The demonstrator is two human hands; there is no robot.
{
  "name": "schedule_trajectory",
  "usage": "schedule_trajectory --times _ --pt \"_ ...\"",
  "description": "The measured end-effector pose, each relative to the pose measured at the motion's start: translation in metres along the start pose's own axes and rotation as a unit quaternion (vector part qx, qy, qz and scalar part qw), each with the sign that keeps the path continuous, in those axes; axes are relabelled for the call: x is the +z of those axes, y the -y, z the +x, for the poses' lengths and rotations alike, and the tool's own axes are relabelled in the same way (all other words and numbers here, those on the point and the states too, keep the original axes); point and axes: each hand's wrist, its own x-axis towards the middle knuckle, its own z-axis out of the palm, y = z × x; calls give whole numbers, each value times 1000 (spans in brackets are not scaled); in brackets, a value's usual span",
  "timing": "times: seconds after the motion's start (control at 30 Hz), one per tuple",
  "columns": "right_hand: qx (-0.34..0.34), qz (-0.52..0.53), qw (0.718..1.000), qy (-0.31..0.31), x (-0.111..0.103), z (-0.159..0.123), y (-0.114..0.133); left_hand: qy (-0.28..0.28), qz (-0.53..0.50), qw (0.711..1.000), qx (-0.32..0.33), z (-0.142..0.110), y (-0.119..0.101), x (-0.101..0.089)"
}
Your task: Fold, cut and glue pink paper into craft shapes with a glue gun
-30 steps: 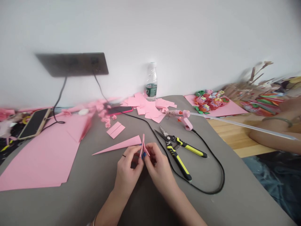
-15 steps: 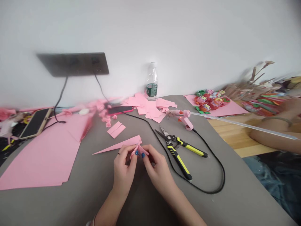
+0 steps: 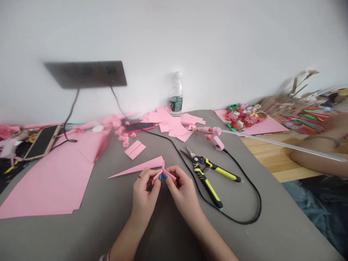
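Note:
A small folded piece of pink paper (image 3: 169, 175) is pinched between both hands, its folds standing out in several directions. My left hand (image 3: 145, 190) grips its left side with thumb and fingers. On the other side, my right hand (image 3: 181, 186) holds the right fold, thumb close to the left thumb. Just behind the hands lies a long pointed pink paper strip (image 3: 136, 168). A creased pink paper square (image 3: 135, 149) rests farther back. To the right are shears (image 3: 202, 163) with black and yellow handles, blades apart, lying on a black cord.
A pink glue gun (image 3: 214, 137) with a long glue stick lies behind the shears. Pink paper pieces (image 3: 174, 125) surround a plastic bottle (image 3: 176, 96). Large pink sheets (image 3: 54, 181) and a phone (image 3: 43, 141) are at left. Another person's arm (image 3: 315, 152) is at right, near paper flowers (image 3: 244, 115).
The folded paper has been opened out a little, its right fold now spread farther right. Both thumbs have come closer together. Other things lie as before.

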Motion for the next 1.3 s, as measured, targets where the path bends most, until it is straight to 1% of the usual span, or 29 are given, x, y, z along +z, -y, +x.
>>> schedule_trajectory --times 0.1,0.2,0.37,0.57,0.67,0.73,0.83,0.9,1.03,1.2,1.3 --pt "-70 -59 995 -27 1 1 0 -8 11 1000 14 -1 1 2" --pt "-118 -87 989 -29 2 0 2 -23 14 999 29 -2 2 4" --pt "-140 -95 986 -7 3 -4 1 -42 38 997 56 -2 4 1" --pt "-159 -99 982 1 -3 -2 2 -54 70 990 109 -2 1 -1" --pt "-154 -97 983 3 -4 -2 2 -64 82 987 120 -2 -1 -1" --pt "-138 -86 987 -2 -3 -4 2 -64 78 988 119 -2 -1 -1" --pt "-115 -68 991 -20 1 -6 2 -61 63 991 104 -1 -1 -1" --pt "-107 -60 992 -18 1 -6 2 -62 47 994 82 -1 -1 -1" --pt "-75 -36 996 31 -8 -2 6 -48 8 998 32 -1 -2 -2" --pt "-23 6 993 113 -25 6 12 -17 -30 999 5 1 -4 -3" --pt "-5 32 989 145 -31 9 14 6 -58 998 -20 3 -4 -4"
